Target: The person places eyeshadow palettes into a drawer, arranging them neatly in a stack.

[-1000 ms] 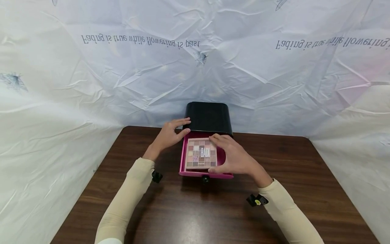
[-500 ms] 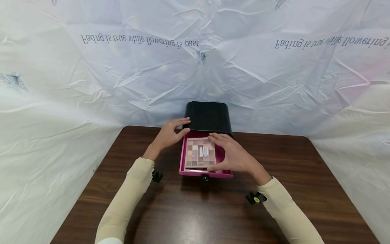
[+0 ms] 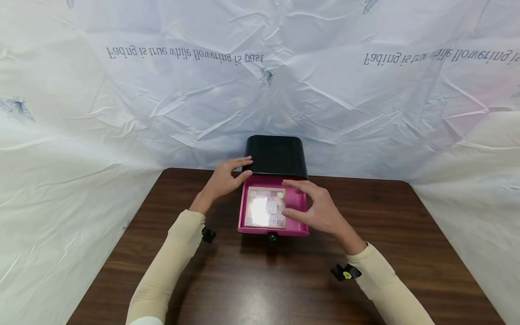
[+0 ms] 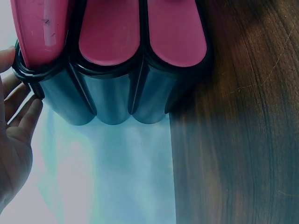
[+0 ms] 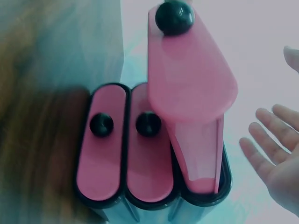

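Note:
An eyeshadow palette [image 3: 266,207] lies flat in the left part of a pulled-out pink drawer [image 3: 295,228], its clear cover catching bright glare. The drawer belongs to a small black cabinet [image 3: 276,155]. My left hand [image 3: 223,183] rests against the cabinet's left side, fingers extended; the left wrist view shows its fingertips touching the black casing [image 4: 67,100]. Above the drawer's right side hovers my right hand [image 3: 321,208], thumb and fingers spread apart, holding nothing. Its thumb tip is close to the palette's right edge. The right wrist view shows that hand beside the drawer, apart from it.
Below the pulled-out drawer, two more pink drawers, one with its round black knob [image 5: 102,124] visible, sit pushed in. The cabinet stands near the back edge of a dark wooden table [image 3: 252,280]. Crumpled white sheeting [image 3: 195,99] rises behind and at both sides.
My right hand has let go of the palette and moved slightly right. The palette has gone from tilted to flat in the drawer. My left hand has stayed in place.

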The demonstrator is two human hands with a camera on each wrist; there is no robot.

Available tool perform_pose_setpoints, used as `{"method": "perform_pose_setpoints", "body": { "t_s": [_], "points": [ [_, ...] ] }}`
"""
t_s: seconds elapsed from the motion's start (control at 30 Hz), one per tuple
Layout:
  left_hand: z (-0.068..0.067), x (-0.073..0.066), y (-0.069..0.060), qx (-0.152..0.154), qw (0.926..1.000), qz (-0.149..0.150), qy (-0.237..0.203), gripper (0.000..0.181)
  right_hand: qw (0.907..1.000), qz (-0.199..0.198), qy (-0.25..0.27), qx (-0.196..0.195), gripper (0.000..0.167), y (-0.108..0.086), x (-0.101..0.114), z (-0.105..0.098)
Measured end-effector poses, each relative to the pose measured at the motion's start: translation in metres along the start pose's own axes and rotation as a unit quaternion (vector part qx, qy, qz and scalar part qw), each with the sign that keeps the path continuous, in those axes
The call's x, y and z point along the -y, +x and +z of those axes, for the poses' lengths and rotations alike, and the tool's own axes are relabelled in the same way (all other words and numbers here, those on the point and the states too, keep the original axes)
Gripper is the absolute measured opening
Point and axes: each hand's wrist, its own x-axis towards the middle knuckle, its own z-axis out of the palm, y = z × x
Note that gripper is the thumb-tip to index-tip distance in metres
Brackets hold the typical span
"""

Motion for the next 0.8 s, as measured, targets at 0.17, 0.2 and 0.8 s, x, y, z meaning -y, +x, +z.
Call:
{"method": "perform_pose_setpoints", "body": {
  "t_s": [0.17, 0.2, 0.8],
  "points": [
    [0.000, -0.001, -0.001, 0.001, 1.0000, -0.001, -0.004, 0.044, 0.9980, -0.003, 0.055, -0.031, 0.061, -0.016, 0.006, 0.006],
    [-0.001, -0.001, -0.001, 0.001, 1.0000, -0.001, -0.004, 0.044, 0.9977, -0.001, 0.060, -0.033, 0.059, -0.019, 0.008, 0.007],
    [-0.001, -0.003, 0.000, 0.000, 1.0000, -0.005, -0.002, 0.043, 0.9883, -0.046, 0.134, -0.057, 0.036, -0.071, 0.015, 0.038]
  ]
}}
